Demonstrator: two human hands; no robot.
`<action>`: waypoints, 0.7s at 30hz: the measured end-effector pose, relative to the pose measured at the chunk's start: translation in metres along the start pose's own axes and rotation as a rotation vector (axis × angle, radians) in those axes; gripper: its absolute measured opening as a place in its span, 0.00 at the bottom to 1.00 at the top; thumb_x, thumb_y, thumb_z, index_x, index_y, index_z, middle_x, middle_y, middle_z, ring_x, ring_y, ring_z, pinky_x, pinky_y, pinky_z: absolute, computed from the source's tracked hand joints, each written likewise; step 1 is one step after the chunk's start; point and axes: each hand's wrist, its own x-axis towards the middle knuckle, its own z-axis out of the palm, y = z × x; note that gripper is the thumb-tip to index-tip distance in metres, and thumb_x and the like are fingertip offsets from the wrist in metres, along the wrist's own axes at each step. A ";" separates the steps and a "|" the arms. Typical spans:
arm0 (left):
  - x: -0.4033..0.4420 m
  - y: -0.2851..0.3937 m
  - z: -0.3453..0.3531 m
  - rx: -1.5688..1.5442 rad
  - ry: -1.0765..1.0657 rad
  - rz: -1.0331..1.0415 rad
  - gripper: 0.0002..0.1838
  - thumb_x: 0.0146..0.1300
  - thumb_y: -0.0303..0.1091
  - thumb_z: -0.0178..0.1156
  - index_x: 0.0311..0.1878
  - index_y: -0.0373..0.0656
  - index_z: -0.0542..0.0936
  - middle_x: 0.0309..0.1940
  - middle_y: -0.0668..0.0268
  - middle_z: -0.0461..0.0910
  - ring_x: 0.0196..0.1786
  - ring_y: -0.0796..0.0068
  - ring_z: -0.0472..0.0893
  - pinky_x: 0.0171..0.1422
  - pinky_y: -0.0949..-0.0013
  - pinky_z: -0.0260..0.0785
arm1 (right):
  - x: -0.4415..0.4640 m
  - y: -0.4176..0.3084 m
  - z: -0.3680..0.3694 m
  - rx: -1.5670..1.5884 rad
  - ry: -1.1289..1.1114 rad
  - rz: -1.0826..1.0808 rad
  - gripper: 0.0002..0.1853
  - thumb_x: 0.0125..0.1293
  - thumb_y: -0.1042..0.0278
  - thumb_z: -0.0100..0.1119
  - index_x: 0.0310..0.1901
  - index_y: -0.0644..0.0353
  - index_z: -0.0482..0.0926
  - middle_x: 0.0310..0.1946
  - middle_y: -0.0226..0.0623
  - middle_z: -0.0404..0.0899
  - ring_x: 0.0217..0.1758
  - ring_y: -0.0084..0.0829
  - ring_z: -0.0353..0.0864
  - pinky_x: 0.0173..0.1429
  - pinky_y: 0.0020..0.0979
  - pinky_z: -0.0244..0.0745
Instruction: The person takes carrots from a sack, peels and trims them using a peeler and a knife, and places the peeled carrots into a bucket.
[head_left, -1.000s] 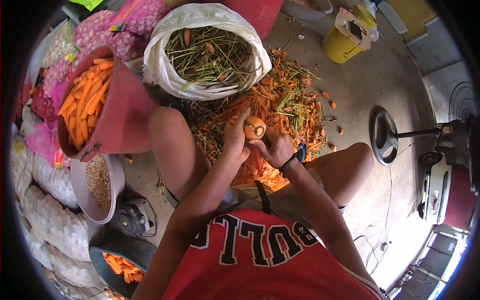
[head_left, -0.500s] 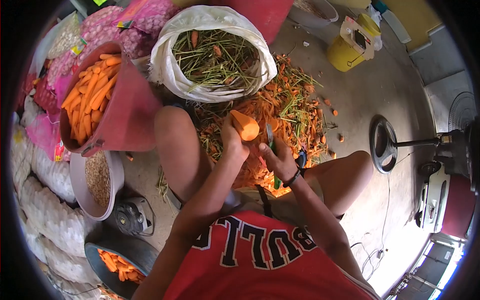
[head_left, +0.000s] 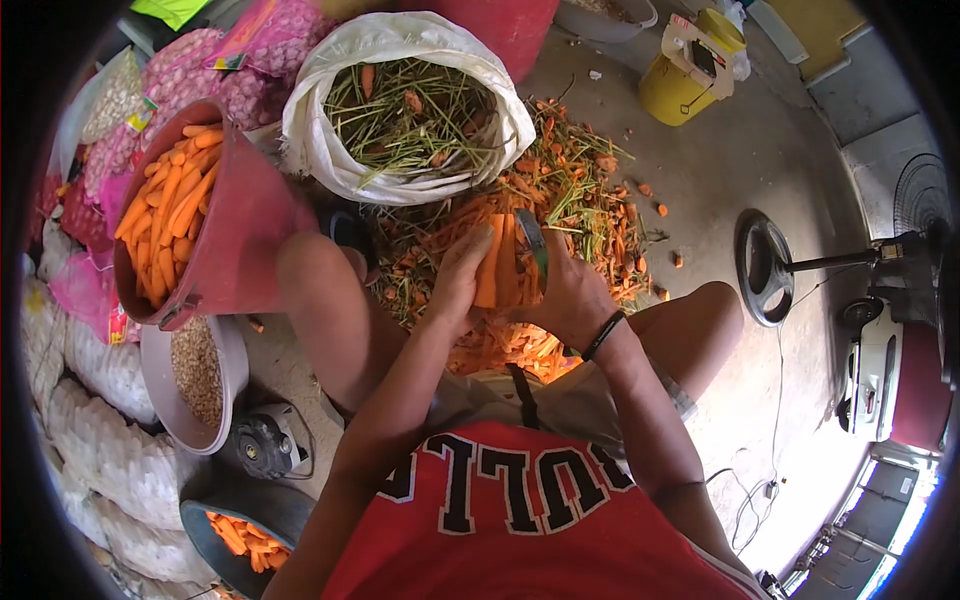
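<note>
My left hand (head_left: pixel 457 278) is closed around a thick orange carrot (head_left: pixel 487 272), which stands lengthwise between my hands above my lap. Fingers of my right hand (head_left: pixel 577 300) wrap a green-handled peeler (head_left: pixel 530 236); its metal end is close against the carrot's right side, and I cannot tell whether the blade touches. Most of the handle is hidden in the palm. Below the hands lies a heap of orange peelings (head_left: pixel 520 350), spreading forward into scraps and green stalks (head_left: pixel 590 190) on the floor.
A white sack (head_left: pixel 310 150) full of stalks stands ahead. At left are a red bucket (head_left: pixel 255 210) of carrots, a pale basin (head_left: pixel 235 370) and a dark tub (head_left: pixel 200 530) holding carrots. A yellow bucket (head_left: pixel 670 90) and a fan stand (head_left: pixel 830 262) are at right.
The carrot has turned from pointing its cut end towards me to lying lengthwise. My right hand has brought the peeler up against its side. The view has shifted slightly.
</note>
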 end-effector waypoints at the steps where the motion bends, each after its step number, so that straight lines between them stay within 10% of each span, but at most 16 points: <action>1: 0.000 -0.002 -0.001 0.030 0.008 0.024 0.21 0.74 0.47 0.51 0.61 0.43 0.74 0.47 0.66 0.80 0.46 0.74 0.82 0.49 0.67 0.78 | -0.001 -0.002 -0.002 -0.005 -0.001 -0.012 0.58 0.40 0.43 0.79 0.65 0.70 0.54 0.36 0.59 0.81 0.44 0.57 0.82 0.48 0.46 0.78; 21: -0.003 -0.006 -0.005 0.153 0.007 0.113 0.17 0.72 0.44 0.56 0.53 0.41 0.80 0.38 0.70 0.82 0.36 0.83 0.81 0.38 0.76 0.75 | -0.002 -0.006 0.011 0.037 -0.046 -0.030 0.52 0.45 0.51 0.79 0.64 0.71 0.56 0.34 0.59 0.80 0.43 0.57 0.82 0.47 0.47 0.78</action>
